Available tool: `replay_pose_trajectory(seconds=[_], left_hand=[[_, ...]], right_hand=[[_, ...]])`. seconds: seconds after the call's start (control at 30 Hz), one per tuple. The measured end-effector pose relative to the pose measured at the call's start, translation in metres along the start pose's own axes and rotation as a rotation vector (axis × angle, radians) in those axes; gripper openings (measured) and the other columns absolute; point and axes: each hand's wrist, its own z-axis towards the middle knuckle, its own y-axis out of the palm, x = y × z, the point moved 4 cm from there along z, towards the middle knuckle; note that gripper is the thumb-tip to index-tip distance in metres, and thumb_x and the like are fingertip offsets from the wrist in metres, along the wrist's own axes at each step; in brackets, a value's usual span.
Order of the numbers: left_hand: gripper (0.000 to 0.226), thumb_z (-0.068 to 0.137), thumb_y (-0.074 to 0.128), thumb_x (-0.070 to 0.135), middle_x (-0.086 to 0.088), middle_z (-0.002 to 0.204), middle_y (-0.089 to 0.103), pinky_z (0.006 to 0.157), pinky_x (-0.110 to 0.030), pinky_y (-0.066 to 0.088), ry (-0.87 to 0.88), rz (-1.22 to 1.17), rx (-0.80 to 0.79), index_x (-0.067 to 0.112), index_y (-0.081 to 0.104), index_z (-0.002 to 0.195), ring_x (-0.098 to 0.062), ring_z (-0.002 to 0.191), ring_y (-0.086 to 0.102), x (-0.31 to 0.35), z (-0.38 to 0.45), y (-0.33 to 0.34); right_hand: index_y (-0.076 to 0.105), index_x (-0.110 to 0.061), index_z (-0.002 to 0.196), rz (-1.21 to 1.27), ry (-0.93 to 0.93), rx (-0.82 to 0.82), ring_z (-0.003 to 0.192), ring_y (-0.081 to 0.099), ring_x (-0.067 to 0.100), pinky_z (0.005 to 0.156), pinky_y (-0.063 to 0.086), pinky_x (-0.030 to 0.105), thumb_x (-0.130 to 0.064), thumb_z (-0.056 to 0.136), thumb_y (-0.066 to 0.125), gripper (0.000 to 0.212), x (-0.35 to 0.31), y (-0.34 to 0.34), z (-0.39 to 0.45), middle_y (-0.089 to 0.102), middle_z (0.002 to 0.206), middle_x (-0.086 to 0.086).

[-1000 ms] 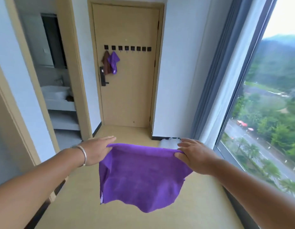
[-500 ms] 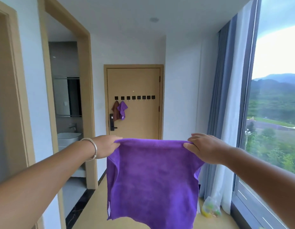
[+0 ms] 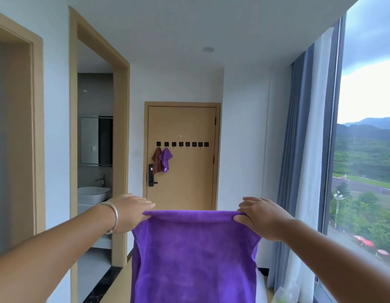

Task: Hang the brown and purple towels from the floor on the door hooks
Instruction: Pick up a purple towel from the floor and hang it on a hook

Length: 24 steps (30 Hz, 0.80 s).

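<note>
A purple towel (image 3: 194, 256) hangs spread out in front of me at chest height. My left hand (image 3: 130, 212) pinches its top left corner and my right hand (image 3: 262, 217) pinches its top right corner. At the far end of the corridor stands a tan door (image 3: 189, 176) with a row of several small black hooks (image 3: 182, 144). A brown towel (image 3: 156, 160) hangs from the leftmost hook, and a smaller purple towel (image 3: 165, 159) hangs from the hook beside it. The other hooks are bare. The held towel hides the floor ahead.
A bathroom doorway (image 3: 98, 154) opens on the left, with a sink (image 3: 92, 194) inside. Another door frame (image 3: 34, 127) stands nearer on the left. Blue and white curtains (image 3: 303, 171) and a tall window (image 3: 368, 149) line the right side. A plastic bag (image 3: 283, 295) lies by the curtain.
My view has tilted up from the floor to the corridor and ceiling. Both hands keep hold of the purple towel's top edge, and the door looks slightly farther and higher in view.
</note>
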Motion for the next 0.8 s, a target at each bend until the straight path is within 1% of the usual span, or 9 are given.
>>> replay_pose_trajectory(seconds=[0.1,0.17,0.23,0.37,0.43,0.5,0.6,0.7,0.8], left_hand=[[0.026,0.101,0.025,0.046,0.014,0.086,0.052,0.078,-0.027,0.037,-0.005,0.006,-0.032,0.034,0.039,0.084,-0.007,0.077,0.048,-0.006,-0.001,0.005],[0.027,0.101,0.025,0.046,0.013,0.087,0.053,0.075,-0.026,0.036,-0.025,-0.007,-0.052,0.032,0.043,0.085,-0.008,0.079,0.048,-0.014,0.004,0.012],[0.027,0.101,0.028,0.044,0.013,0.089,0.053,0.073,-0.025,0.037,-0.056,-0.064,-0.075,0.032,0.048,0.087,-0.006,0.081,0.049,-0.024,0.013,0.022],[0.027,0.103,0.035,0.032,0.008,0.09,0.053,0.075,-0.023,0.038,-0.127,-0.275,-0.069,0.024,0.057,0.088,-0.005,0.081,0.048,-0.051,0.039,0.039],[0.029,0.103,0.035,0.028,0.003,0.096,0.057,0.082,-0.026,0.041,-0.146,-0.342,-0.06,0.017,0.062,0.097,-0.011,0.089,0.052,-0.066,0.052,0.045],[0.032,0.103,0.034,0.029,0.0,0.099,0.058,0.087,-0.032,0.043,-0.16,-0.376,-0.041,0.016,0.063,0.1,-0.016,0.093,0.054,-0.089,0.068,0.058],[0.033,0.103,0.032,0.031,0.003,0.093,0.058,0.081,-0.032,0.045,-0.186,-0.377,-0.031,0.018,0.059,0.09,-0.015,0.087,0.055,-0.129,0.092,0.078],[0.033,0.102,0.032,0.035,0.003,0.089,0.059,0.08,-0.033,0.047,-0.219,-0.407,-0.037,0.022,0.057,0.084,-0.017,0.084,0.056,-0.174,0.118,0.1],[0.037,0.1,0.032,0.039,-0.004,0.092,0.062,0.083,-0.039,0.048,-0.264,-0.404,-0.088,0.018,0.059,0.087,-0.021,0.087,0.059,-0.214,0.143,0.12]], right_hand=[[0.061,-0.026,0.123,-0.051,-0.066,0.006,0.139,0.029,0.009,0.115,0.023,0.032,-0.064,0.095,0.018,0.064,0.002,0.01,0.013,0.056,0.133,-0.011],[0.062,-0.026,0.121,-0.06,-0.087,0.022,0.14,0.027,0.009,0.115,0.024,0.033,-0.064,0.095,0.022,0.06,0.003,0.017,0.025,0.054,0.135,-0.011],[0.063,-0.026,0.118,-0.073,-0.104,0.038,0.139,0.03,0.011,0.112,0.027,0.033,-0.063,0.095,0.024,0.059,0.004,0.025,0.042,0.054,0.135,-0.009],[0.067,-0.024,0.113,-0.105,-0.116,0.112,0.132,0.036,0.01,0.107,0.033,0.032,-0.06,0.096,0.031,0.054,0.004,0.039,0.082,0.055,0.13,-0.01],[0.067,-0.024,0.115,-0.108,-0.114,0.136,0.132,0.035,0.009,0.108,0.032,0.031,-0.055,0.097,0.035,0.048,0.003,0.047,0.104,0.053,0.133,-0.011],[0.065,-0.024,0.118,-0.121,-0.117,0.146,0.133,0.033,0.008,0.109,0.029,0.029,-0.048,0.099,0.038,0.041,0.001,0.059,0.137,0.05,0.136,-0.011],[0.062,-0.024,0.122,-0.128,-0.11,0.128,0.136,0.028,0.008,0.11,0.026,0.029,-0.04,0.101,0.038,0.036,-0.002,0.072,0.188,0.045,0.141,-0.012],[0.062,-0.023,0.122,-0.159,-0.103,0.115,0.137,0.026,0.009,0.11,0.024,0.03,-0.038,0.101,0.037,0.035,-0.006,0.084,0.242,0.045,0.14,-0.011],[0.062,-0.022,0.12,-0.15,-0.066,0.117,0.137,0.027,0.009,0.11,0.024,0.03,-0.042,0.101,0.034,0.04,-0.007,0.097,0.288,0.049,0.136,-0.01]])
